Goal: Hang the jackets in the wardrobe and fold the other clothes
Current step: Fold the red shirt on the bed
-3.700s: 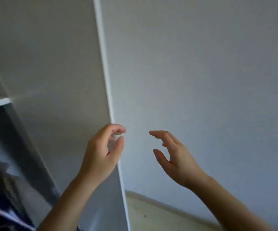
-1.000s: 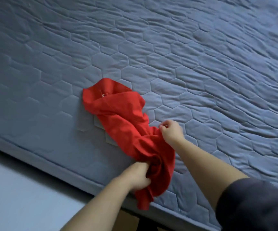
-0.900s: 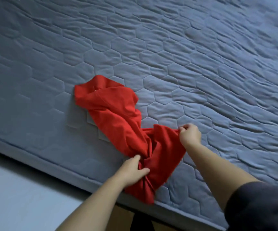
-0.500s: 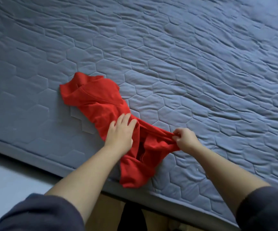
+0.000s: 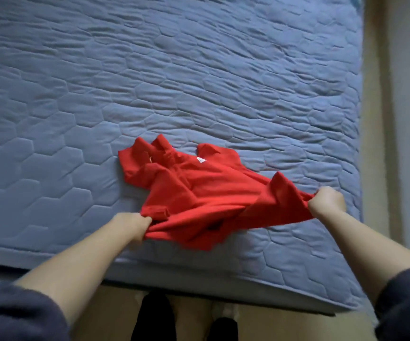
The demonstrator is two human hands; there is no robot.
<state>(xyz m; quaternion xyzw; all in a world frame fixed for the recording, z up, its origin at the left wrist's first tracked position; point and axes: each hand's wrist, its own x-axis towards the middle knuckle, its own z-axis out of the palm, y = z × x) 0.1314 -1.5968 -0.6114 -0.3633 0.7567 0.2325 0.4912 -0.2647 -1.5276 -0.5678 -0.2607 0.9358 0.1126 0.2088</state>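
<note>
A red collared shirt (image 5: 199, 193) lies crumpled on the blue quilted bed (image 5: 174, 82), near its front edge. Its collar and a small white label point away from me. My left hand (image 5: 133, 223) grips the shirt's lower left edge. My right hand (image 5: 326, 200) grips the lower right edge. The fabric is stretched between both fists, with part of the hem bunched and hanging toward the bed's edge.
The bed's right edge (image 5: 360, 143) meets a strip of light wooden floor (image 5: 376, 119) and a pale wall. Below the front edge I see floor (image 5: 272, 323) and my dark legs (image 5: 154, 316). Most of the quilt beyond the shirt is bare.
My hands went from the wardrobe to the bed. Within the last second my left hand moved to the shirt's hem, and both hands pulled apart, spreading the shirt wider.
</note>
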